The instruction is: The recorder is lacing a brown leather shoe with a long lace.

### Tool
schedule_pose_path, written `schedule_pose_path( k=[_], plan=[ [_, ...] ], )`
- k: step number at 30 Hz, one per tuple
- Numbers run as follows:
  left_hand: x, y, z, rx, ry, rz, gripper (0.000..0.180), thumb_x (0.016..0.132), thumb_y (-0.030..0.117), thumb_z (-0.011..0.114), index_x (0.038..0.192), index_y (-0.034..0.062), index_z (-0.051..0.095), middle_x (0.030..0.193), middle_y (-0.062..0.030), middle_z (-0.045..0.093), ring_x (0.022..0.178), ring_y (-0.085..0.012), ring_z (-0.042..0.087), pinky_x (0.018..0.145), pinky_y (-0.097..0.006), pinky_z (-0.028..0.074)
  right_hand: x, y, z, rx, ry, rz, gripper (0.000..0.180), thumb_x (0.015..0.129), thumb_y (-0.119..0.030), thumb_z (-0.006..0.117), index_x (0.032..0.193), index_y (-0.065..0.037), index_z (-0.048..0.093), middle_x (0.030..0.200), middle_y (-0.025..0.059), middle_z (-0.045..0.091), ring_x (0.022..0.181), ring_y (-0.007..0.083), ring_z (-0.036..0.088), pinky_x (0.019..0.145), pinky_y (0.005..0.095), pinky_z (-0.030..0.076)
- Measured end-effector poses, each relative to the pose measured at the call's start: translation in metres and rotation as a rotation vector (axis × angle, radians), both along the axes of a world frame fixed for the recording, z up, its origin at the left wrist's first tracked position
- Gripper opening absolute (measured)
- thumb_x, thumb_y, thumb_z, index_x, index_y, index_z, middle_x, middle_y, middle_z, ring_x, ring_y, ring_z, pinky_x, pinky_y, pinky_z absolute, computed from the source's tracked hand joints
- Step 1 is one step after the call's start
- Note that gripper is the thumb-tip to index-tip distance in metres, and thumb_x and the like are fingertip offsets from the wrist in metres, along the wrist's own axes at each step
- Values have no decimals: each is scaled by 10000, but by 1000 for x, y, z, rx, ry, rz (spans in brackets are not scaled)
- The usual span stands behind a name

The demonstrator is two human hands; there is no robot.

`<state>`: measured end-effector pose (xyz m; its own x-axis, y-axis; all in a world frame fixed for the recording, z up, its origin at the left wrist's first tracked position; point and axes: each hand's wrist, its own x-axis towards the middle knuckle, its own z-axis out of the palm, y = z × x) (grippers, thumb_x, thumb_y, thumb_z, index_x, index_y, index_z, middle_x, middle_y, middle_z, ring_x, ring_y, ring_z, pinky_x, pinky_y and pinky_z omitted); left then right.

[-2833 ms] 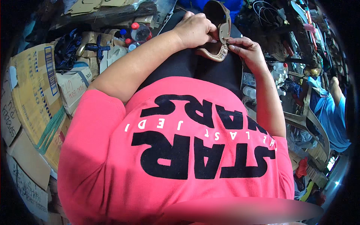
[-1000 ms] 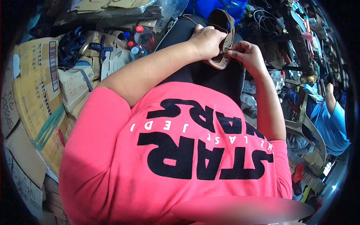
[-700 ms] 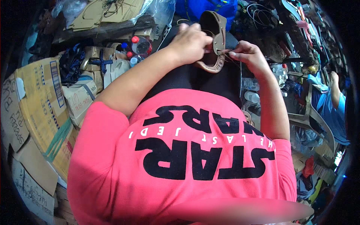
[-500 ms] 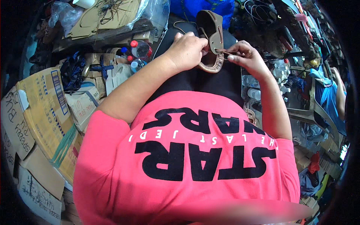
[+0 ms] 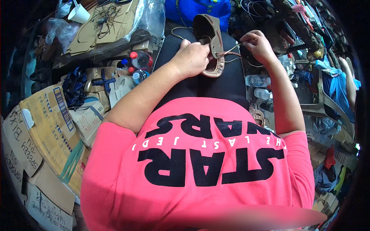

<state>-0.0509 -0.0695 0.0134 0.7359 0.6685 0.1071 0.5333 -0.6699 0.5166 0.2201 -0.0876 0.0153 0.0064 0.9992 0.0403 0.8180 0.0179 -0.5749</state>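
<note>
Bright, even daylight, soft shadows; fisheye edges bend (dark vignette), centre sharp

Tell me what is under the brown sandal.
The brown sandal rests on the person's lap in black trousers, steadied by the left hand. The right hand pulls a thread. Whatever lies directly beneath its sole is covered.

the sandal [image 5: 212, 46] lies on the lap between the left hand [image 5: 191, 58] and right hand [image 5: 257, 46], bottles [image 5: 139, 63] and cardboard boxes [image 5: 50, 127] to the left.

Matt brown leather sandal [image 5: 212, 46] with pale thread [image 5: 231, 49], on smooth black cloth lap [image 5: 216, 82]; rough cardboard boxes [image 5: 50, 123] beside
</note>
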Motion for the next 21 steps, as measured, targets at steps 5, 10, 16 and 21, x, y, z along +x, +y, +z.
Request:
schedule_pose_path(
  k=[5, 10, 16, 21],
  plan=[
    [-3, 0, 6, -67, 108, 43, 196, 817, 161, 522, 975, 101, 621, 892, -138, 650, 902, -314, 610, 806, -455, 352, -40, -19, 58, 121, -187, 308, 111, 801, -179, 640, 885, -113, 667, 900, 67, 626, 892, 238, 623, 820, 370, 454],
    [-5, 3, 1, -16, 95, 24, 200, 829, 155, 529, 1004, 114, 617, 888, -119, 644, 921, -303, 599, 796, -442, 357, -79, -22, 59, 84, -633, 573, 92, 826, -143, 539, 896, -136, 598, 772, 42, 626, 846, 243, 610, 812, 391, 398],
    [-31, -9, 13, 196, 116, -58, 164, 823, 119, 515, 967, 139, 591, 795, -53, 635, 847, -255, 600, 769, -422, 368, -47, -22, 36, 173, -375, 637, 95, 776, -82, 542, 864, -113, 551, 755, 52, 623, 843, 268, 606, 817, 412, 403],
    [-117, -8, 20, 176, 81, 195, 70, 833, 73, 538, 852, 122, 584, 723, -69, 585, 734, -222, 586, 711, -368, 401, 37, -51, 14, -184, -164, 125, 88, 819, -88, 582, 901, -84, 612, 761, 20, 621, 758, 186, 573, 775, 330, 420]
  ],
)
